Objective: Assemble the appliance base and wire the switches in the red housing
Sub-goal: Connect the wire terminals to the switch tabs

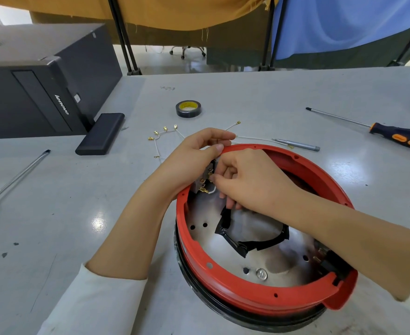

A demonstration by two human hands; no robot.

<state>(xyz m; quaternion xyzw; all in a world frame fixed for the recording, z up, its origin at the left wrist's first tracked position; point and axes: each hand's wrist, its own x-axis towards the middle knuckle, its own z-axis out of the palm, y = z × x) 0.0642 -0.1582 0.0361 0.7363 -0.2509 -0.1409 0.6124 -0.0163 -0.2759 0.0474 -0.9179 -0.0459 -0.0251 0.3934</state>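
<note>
Inside, the red housing (259,290) on the counter (271,97) held a switch (207,176); the left hand (194,155) gripped its rim, while the right hand (247,180) pinched a white wire (212,190).

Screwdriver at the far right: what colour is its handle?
Black with orange inserts on the screwdriver handle, seen in the head view.

tape roll (188,108) lies behind the housing (247,290), screwdriver (378,128) to its right.

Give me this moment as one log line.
left hand: grips housing rim | right hand: pinching wire at switch
</note>
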